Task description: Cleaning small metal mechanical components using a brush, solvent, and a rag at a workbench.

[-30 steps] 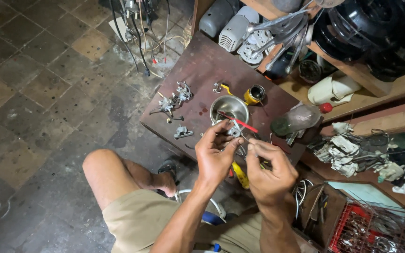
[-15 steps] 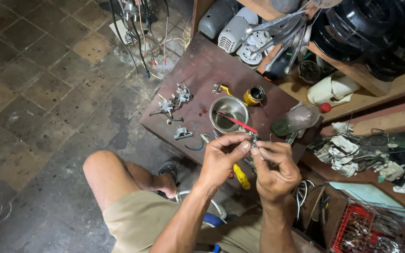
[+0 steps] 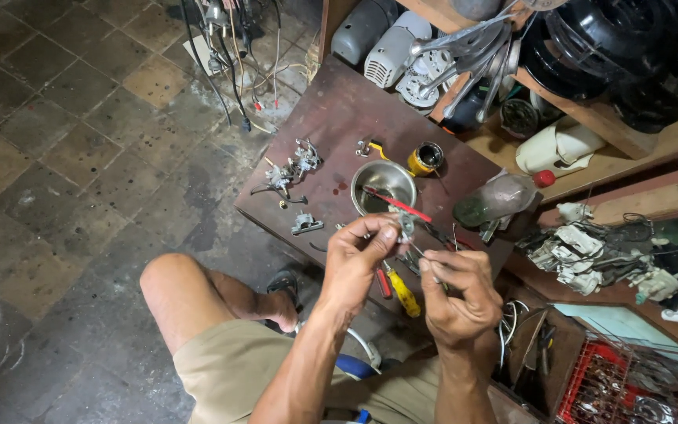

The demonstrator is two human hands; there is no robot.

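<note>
Hands work above the desk point(image 3: 339, 118) edge: left hand point(image 3: 359, 259) pinches a small metal part point(image 3: 406, 225), right hand point(image 3: 458, 294) closed on a thin tool, bowl point(image 3: 384, 186) at 12 o'clock; a slip likely drops the part floorward.

Steel bowl point(image 3: 384, 183) on brown table point(image 3: 339, 118); yellow-handled screwdriver point(image 3: 402, 292) near edge; red wire basket point(image 3: 629, 385) lower right.

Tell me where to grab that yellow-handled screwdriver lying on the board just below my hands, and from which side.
Take the yellow-handled screwdriver by its thick yellow handle, the only bulky part, coming from above. It lies flat near the front edge of the brown board, between the left hand and right hand; a red-handled tool lies close beside it, so pinch it across the handle carefully.
</note>
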